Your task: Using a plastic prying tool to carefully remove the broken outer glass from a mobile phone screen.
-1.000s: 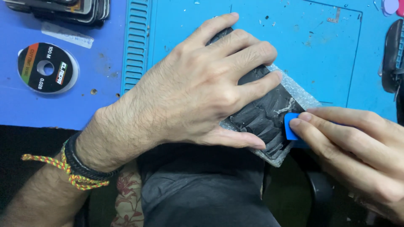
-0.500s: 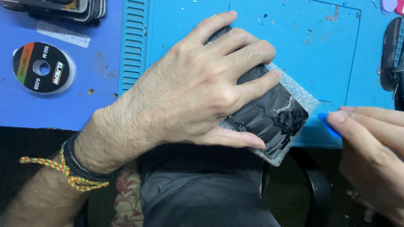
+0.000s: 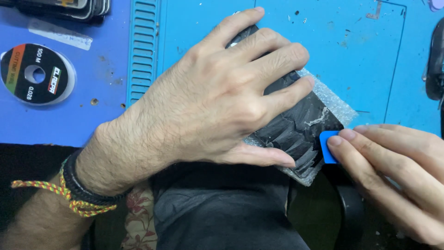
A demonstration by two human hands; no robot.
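Pressing down with our left hand (image 3: 217,99), we hold one dark, cracked flat device (image 3: 300,132) against the blue work mat (image 3: 370,60); the fingers are spread, laid flat across its back, four lying over the top and the thumb running along the near edge, so the hand is pinning rather than clenching. The device sits on one sheet of bubble wrap (image 3: 335,104), which shows past its far and near edges, at the front edge of the mat, its lower corner overhanging our lap. Our right hand (image 3: 393,176) comes in from the right, fingers drawn together and pinched on one small blue plastic pick (image 3: 327,146); the pick's edge touches the right side of the device near its cracked corner. We cannot tell whether the pick is under the surface or only against it. On our left wrist we count two bands: one dark cord bracelet (image 3: 76,185) and one braided yellow, red and green string (image 3: 51,192). Well apart on the left lies one round black spool (image 3: 34,74) in clear wrapping, with one strip of pale tape (image 3: 60,34) just beyond it. A stack of dark flat devices (image 3: 69,7) shows at the top left edge, number unclear.
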